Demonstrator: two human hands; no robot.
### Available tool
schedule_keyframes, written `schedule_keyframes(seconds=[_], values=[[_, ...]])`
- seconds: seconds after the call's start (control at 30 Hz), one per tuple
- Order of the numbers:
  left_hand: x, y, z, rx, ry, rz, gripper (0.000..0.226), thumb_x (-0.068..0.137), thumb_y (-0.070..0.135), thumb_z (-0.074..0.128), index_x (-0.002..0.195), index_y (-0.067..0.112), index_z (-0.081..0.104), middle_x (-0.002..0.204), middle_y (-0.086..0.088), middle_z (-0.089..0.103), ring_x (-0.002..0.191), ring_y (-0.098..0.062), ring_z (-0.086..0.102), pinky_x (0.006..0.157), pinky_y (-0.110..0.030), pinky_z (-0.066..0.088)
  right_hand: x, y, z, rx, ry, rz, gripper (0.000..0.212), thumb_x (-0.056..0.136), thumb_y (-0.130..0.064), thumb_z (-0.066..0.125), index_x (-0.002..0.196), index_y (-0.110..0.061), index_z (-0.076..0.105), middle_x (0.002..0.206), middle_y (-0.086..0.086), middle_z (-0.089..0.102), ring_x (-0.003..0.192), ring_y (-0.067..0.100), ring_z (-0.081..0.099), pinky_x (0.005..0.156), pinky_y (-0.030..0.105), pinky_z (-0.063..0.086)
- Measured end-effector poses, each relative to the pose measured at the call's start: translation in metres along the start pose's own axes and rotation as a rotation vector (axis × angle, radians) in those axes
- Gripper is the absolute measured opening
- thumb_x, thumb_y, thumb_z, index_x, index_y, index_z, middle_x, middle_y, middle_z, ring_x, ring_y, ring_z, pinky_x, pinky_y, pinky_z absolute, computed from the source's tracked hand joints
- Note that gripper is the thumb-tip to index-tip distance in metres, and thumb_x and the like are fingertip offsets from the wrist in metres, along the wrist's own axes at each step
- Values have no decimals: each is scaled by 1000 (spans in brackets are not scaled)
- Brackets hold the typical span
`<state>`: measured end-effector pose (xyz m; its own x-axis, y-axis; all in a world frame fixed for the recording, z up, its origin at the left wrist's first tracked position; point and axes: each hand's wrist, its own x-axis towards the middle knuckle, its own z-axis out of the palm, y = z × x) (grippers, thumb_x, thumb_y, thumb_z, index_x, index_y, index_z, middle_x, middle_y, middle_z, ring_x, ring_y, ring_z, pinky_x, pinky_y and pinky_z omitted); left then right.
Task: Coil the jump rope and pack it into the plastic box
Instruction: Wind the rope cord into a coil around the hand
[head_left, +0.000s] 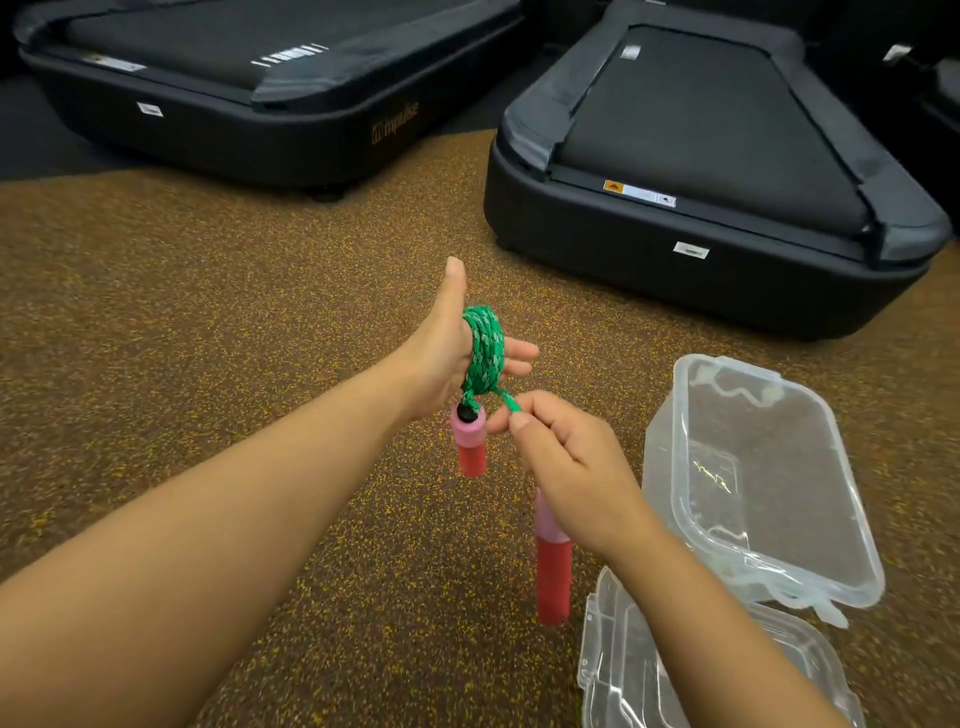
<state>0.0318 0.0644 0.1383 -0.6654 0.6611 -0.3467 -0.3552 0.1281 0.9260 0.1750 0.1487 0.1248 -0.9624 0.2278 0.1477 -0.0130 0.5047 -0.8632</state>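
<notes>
The green jump rope is wound in several turns around the fingers of my left hand, whose thumb points up and whose fingers are straight. One pink and red handle hangs just below that hand. My right hand pinches the free end of the rope between thumb and forefinger, close under the coil. The second pink and red handle dangles beneath my right hand. The clear plastic box stands open on the floor to the right, with nothing in it.
The box's clear lid lies on the floor at the lower right, next to the box. Two black treadmill decks stand behind, one at the back left and one at the back right. Speckled brown rubber flooring spreads around my arms.
</notes>
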Motion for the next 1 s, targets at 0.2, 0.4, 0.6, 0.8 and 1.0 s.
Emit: schedule_keyframes(seconds=[0.2,0.4,0.6,0.8,1.0], values=[[-18,2,8,365,-217,-12,110,84,70,-12,112,-17,51,71,-18,67,65,-14,68,82,-30,51,10,-13,-12,4,22,-1,21,93,-22,49,81,-18,66,59,5,60,50,8,60,54,40,46],[-25,9,17,442,-223,-18,89,91,58,-10,35,12,42,30,3,42,27,-4,38,36,-11,35,22,-8,-33,-72,97,-20,24,96,-24,47,79,-18,63,51,-10,52,46,1,45,49,20,39],[-20,4,4,453,-535,-124,107,72,83,6,91,1,72,48,-5,53,43,-19,46,51,-24,46,28,4,-36,-91,158,25,25,96,-29,48,79,-17,63,61,-11,52,54,-2,47,57,22,41],[-20,4,5,343,-517,-27,40,91,43,47,78,9,64,36,7,35,32,-9,35,44,-22,30,26,21,-30,44,187,60,26,95,-41,43,79,-26,56,58,-12,47,53,11,45,56,36,39],[-20,5,8,115,-489,-51,39,87,50,44,61,21,44,34,11,29,29,-7,27,45,-26,22,19,28,-22,255,265,108,18,98,-20,45,90,-25,61,70,-1,55,62,8,50,58,24,44]])
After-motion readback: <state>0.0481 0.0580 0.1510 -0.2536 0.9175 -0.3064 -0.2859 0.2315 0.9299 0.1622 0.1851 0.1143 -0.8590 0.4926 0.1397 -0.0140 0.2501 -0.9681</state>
